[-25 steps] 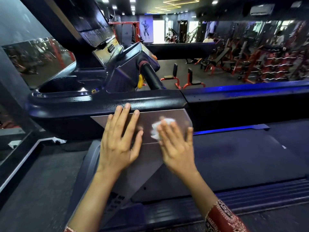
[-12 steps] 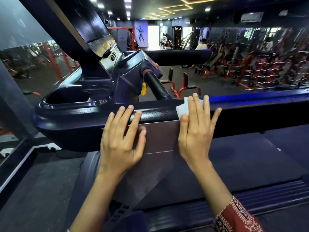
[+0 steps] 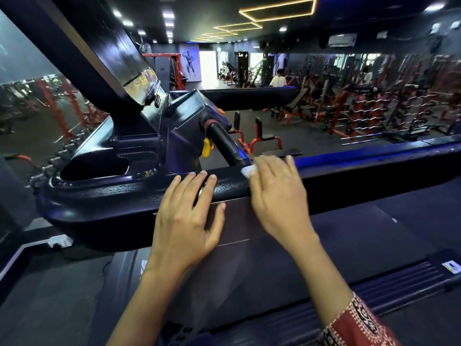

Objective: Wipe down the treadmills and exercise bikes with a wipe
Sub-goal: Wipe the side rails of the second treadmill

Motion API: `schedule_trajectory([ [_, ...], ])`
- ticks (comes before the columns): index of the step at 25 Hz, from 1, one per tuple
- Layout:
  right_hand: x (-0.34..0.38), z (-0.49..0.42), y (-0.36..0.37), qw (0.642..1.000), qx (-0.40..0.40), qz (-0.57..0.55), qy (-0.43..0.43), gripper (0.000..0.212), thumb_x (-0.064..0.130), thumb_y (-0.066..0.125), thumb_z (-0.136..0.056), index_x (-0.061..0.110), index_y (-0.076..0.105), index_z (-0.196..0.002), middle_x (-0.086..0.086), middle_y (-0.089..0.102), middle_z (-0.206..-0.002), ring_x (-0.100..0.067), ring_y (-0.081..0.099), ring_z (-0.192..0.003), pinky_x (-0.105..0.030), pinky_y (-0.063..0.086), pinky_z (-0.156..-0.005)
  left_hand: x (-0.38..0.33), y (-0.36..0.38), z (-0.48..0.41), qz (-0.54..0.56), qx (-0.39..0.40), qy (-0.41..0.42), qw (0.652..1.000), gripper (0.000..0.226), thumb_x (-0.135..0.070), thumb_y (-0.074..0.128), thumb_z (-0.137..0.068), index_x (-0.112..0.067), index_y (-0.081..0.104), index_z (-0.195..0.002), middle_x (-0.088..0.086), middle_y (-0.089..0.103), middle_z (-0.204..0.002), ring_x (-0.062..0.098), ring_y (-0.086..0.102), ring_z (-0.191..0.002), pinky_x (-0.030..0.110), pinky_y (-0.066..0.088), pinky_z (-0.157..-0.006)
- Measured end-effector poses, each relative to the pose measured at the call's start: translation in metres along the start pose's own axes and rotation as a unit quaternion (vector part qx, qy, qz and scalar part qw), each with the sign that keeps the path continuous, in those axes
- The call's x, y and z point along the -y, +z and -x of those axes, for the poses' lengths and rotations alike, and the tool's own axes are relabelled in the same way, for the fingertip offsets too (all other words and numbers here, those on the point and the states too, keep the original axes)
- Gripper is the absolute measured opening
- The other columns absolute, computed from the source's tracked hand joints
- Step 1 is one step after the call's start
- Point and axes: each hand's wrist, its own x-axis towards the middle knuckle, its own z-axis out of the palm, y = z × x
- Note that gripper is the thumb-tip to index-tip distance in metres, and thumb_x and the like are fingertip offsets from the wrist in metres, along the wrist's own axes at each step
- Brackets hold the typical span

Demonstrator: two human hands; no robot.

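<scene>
A black treadmill fills the view, its side handrail (image 3: 369,176) running across the middle. My right hand (image 3: 277,196) lies flat on top of the rail and presses a white wipe (image 3: 247,171) against it; only a corner of the wipe shows past the fingers. My left hand (image 3: 189,221) rests with straight fingers on the rail and the grey panel (image 3: 237,221) beneath it, left of the right hand. The console (image 3: 147,88) rises at the upper left, above a cup-holder tray (image 3: 94,168).
A black grip bar (image 3: 224,143) with a yellow safety clip (image 3: 206,149) juts toward the rail just left of the right hand. The treadmill belt (image 3: 374,240) lies below right. Red benches, weight racks and a seated person stand on the gym floor beyond.
My right hand slid the wipe up from the grey panel onto the top of the handrail. The left hand crept up slightly, fingertips now on the rail. The view tilted upward.
</scene>
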Motion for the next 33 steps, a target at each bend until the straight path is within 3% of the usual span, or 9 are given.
schedule_trajectory([
  [3, 0.007, -0.009, 0.002, 0.994, 0.055, -0.012, -0.093, 0.042, 0.03, 0.033, -0.095, 0.008, 0.067, -0.104, -0.007, 0.068, -0.102, -0.027, 0.062, -0.099, -0.041, 0.035, -0.102, -0.005, 0.003, -0.005, 0.0, 0.01, 0.003, 1.0, 0.043, -0.027, 0.052, -0.087, 0.004, 0.066, -0.114, 0.021, 0.064, -0.116, 0.037, 0.062, -0.107, 0.042, 0.035, -0.104],
  [5, -0.031, -0.015, -0.006, 0.996, 0.078, 0.023, -0.046, 0.047, 0.036, 0.026, -0.095, 0.012, 0.066, -0.097, -0.005, 0.069, -0.099, -0.027, 0.062, -0.098, -0.045, 0.032, -0.106, -0.011, 0.006, -0.008, 0.004, 0.013, 0.005, 1.0, 0.043, -0.027, 0.052, -0.087, 0.004, 0.066, -0.114, 0.021, 0.065, -0.115, 0.036, 0.062, -0.107, 0.042, 0.035, -0.103],
  [9, -0.071, 0.002, -0.006, 0.997, -0.006, 0.05, 0.061, 0.045, 0.028, 0.028, -0.097, 0.004, 0.065, -0.107, -0.011, 0.066, -0.11, -0.032, 0.057, -0.112, -0.053, 0.021, -0.112, -0.029, 0.019, -0.016, 0.009, 0.02, 0.011, 1.0, 0.043, -0.027, 0.052, -0.087, 0.003, 0.066, -0.114, 0.02, 0.065, -0.116, 0.035, 0.063, -0.106, 0.043, 0.036, -0.103],
  [14, -0.08, 0.014, 0.001, 0.989, -0.015, -0.032, -0.142, 0.048, 0.026, 0.026, -0.104, 0.001, 0.061, -0.124, -0.013, 0.061, -0.127, -0.029, 0.056, -0.12, -0.047, 0.028, -0.112, -0.057, 0.039, -0.027, 0.011, 0.016, 0.012, 1.0, 0.041, -0.025, 0.052, -0.088, 0.003, 0.066, -0.115, 0.02, 0.064, -0.117, 0.034, 0.061, -0.108, 0.045, 0.038, -0.101],
  [19, -0.127, 0.012, -0.005, 0.994, -0.087, -0.002, 0.07, 0.041, 0.024, 0.034, -0.099, 0.002, 0.064, -0.117, -0.013, 0.064, -0.121, -0.031, 0.055, -0.118, -0.042, 0.021, -0.114, -0.081, 0.055, -0.036, 0.005, 0.025, 0.019, 0.999, 0.041, -0.024, 0.053, -0.088, 0.003, 0.065, -0.116, 0.02, 0.063, -0.12, 0.035, 0.06, -0.111, 0.044, 0.037, -0.103],
  [24, -0.131, 0.016, -0.01, 0.988, -0.025, -0.047, -0.143, 0.041, 0.021, 0.034, -0.101, 0.0, 0.06, -0.125, -0.015, 0.06, -0.129, -0.03, 0.054, -0.123, -0.046, 0.03, -0.112, -0.099, 0.067, -0.043, 0.006, 0.03, 0.021, 0.999, 0.04, -0.023, 0.051, -0.089, 0.004, 0.064, -0.116, 0.02, 0.062, -0.121, 0.035, 0.059, -0.113, 0.045, 0.037, -0.104],
  [27, -0.18, 0.009, -0.021, 0.998, -0.054, 0.014, 0.017, 0.041, 0.023, 0.034, -0.099, 0.002, 0.065, -0.117, -0.012, 0.065, -0.12, -0.032, 0.055, -0.12, -0.047, 0.017, -0.115, -0.111, 0.073, -0.046, 0.005, 0.024, 0.021, 0.999, 0.04, -0.022, 0.051, -0.089, 0.004, 0.065, -0.115, 0.02, 0.063, -0.12, 0.034, 0.061, -0.111, 0.045, 0.038, -0.103],
  [29, -0.176, -0.004, -0.022, 0.997, -0.041, 0.035, 0.05, 0.04, 0.022, 0.033, -0.097, 0.002, 0.067, -0.104, -0.013, 0.068, -0.107, -0.035, 0.059, -0.109, -0.048, 0.016, -0.114, -0.118, 0.079, -0.05, 0.0, 0.024, 0.016, 1.0, 0.039, -0.022, 0.051, -0.089, 0.004, 0.065, -0.115, 0.02, 0.064, -0.119, 0.034, 0.061, -0.11, 0.046, 0.038, -0.101],
  [33, -0.155, -0.004, -0.02, 0.989, 0.026, -0.041, -0.137, 0.041, 0.022, 0.034, -0.097, 0.002, 0.064, -0.116, -0.011, 0.065, -0.115, -0.03, 0.058, -0.11, -0.044, 0.029, -0.11, -0.128, 0.088, -0.055, -0.009, 0.018, 0.012, 1.0, 0.04, -0.022, 0.049, -0.089, 0.005, 0.065, -0.115, 0.02, 0.064, -0.118, 0.035, 0.061, -0.109, 0.046, 0.039, -0.101],
])
